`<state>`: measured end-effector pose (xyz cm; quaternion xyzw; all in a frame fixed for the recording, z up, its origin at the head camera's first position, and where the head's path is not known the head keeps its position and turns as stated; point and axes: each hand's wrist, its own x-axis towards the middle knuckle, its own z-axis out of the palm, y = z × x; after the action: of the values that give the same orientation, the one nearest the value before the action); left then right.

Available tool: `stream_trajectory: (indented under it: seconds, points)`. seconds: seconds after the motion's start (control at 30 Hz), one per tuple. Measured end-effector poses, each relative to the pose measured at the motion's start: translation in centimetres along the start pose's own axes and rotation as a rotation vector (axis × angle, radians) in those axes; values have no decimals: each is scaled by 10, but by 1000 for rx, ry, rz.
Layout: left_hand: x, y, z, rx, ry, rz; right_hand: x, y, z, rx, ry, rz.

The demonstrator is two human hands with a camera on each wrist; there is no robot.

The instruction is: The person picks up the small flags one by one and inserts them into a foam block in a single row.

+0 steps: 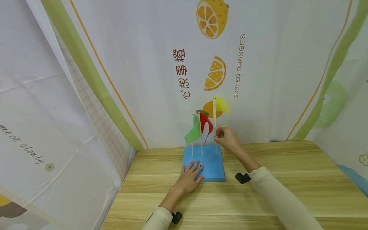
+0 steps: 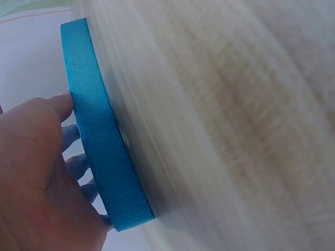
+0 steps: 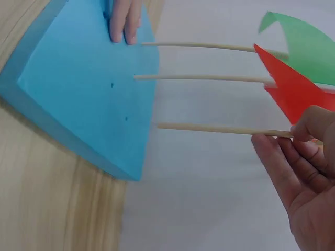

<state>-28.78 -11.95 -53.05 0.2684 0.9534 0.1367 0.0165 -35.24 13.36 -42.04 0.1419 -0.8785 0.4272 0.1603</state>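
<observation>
A blue foam block (image 1: 214, 171) with several small holes lies on the table. My left hand (image 1: 188, 177) rests on its near left part with fingers spread; in the left wrist view the thumb lies along the block's upper edge (image 2: 97, 120). A green flag (image 1: 193, 131) and a red flag (image 1: 204, 122) stand upright on thin wooden sticks in the block's far part. Between thumb and fingers my right hand (image 1: 227, 139) pinches the stick of a yellow flag (image 1: 220, 104). In the right wrist view the stick's bare lower end (image 3: 161, 126) shows just off the block's top.
The wood-grain table (image 1: 273, 179) reaches back to a white curtain (image 1: 264, 80) printed with oranges and lettering. Black wrist mounts (image 1: 242, 178) sit beside both cuffs. The two standing flags are close to the left of the held stick.
</observation>
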Motion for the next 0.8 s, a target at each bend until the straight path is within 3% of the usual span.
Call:
stream_trajectory:
  seconds: [0.27, 0.8]
  points:
    - [-2, 0, 0, 0, -4, 5, 7, 8, 21, 19, 30, -47]
    - [-1, 0, 0, 1, -6, -4, 6, 28, 42, -35, 77, -69]
